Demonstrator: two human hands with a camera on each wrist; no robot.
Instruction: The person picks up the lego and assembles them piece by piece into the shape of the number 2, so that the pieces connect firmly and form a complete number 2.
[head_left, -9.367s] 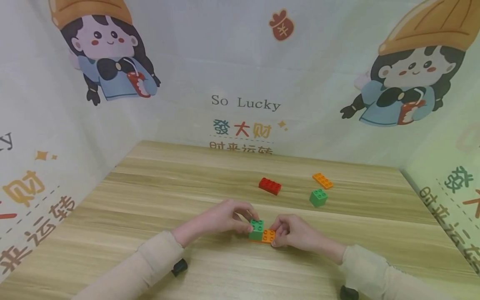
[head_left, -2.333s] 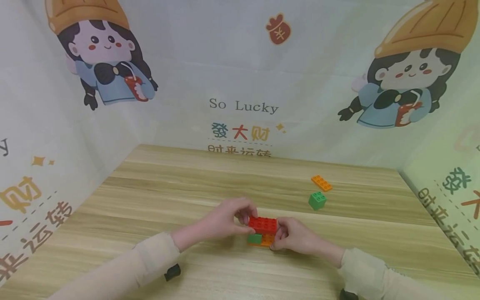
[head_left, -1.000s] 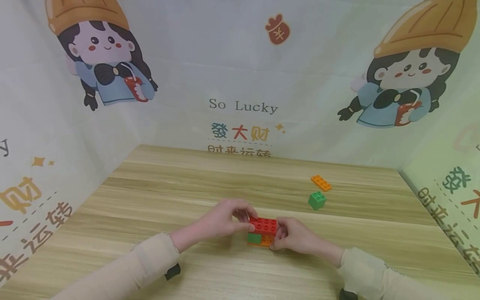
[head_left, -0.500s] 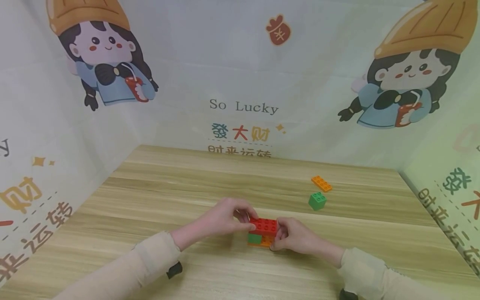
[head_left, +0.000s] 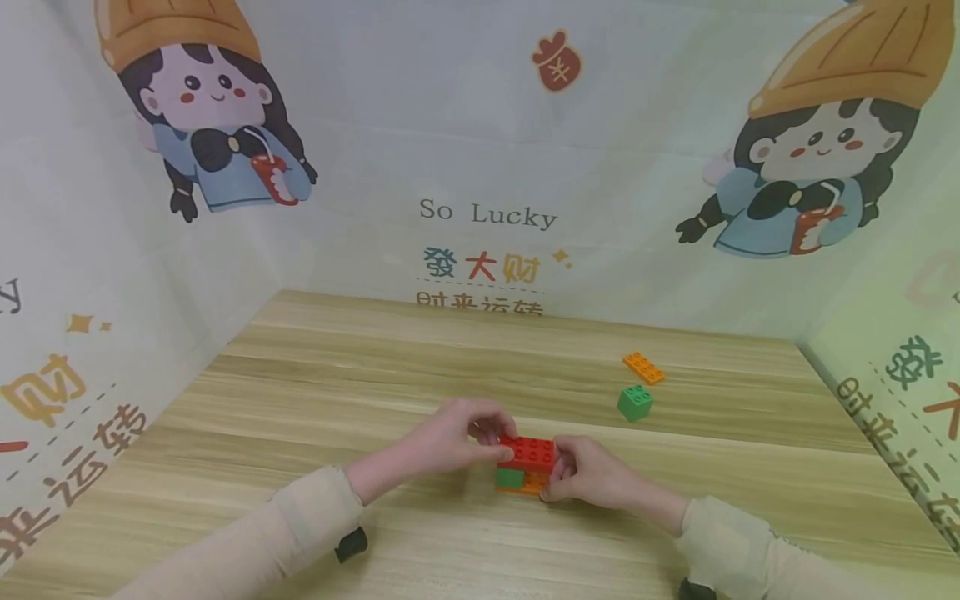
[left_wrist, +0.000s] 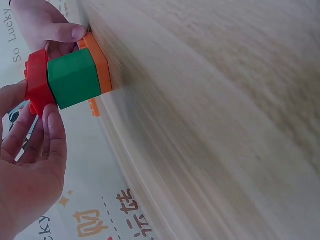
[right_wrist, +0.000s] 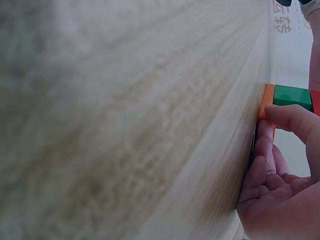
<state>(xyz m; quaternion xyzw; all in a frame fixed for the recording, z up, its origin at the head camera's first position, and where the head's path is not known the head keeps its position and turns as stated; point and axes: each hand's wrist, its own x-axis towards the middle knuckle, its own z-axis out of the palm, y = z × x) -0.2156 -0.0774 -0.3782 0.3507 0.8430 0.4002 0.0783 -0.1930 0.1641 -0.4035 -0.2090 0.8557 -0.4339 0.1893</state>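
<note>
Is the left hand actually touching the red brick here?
Touching. The left wrist view shows it: the left hand pinches the red brick between thumb and finger, with no gap where they meet.

The red block [head_left: 534,452] looks like smooth plastic. The table [head_left: 375,358] looks like streaky wood. Up at twelve o'clock, the cloth [head_left: 450,142] is dull and wrinkly.
</note>
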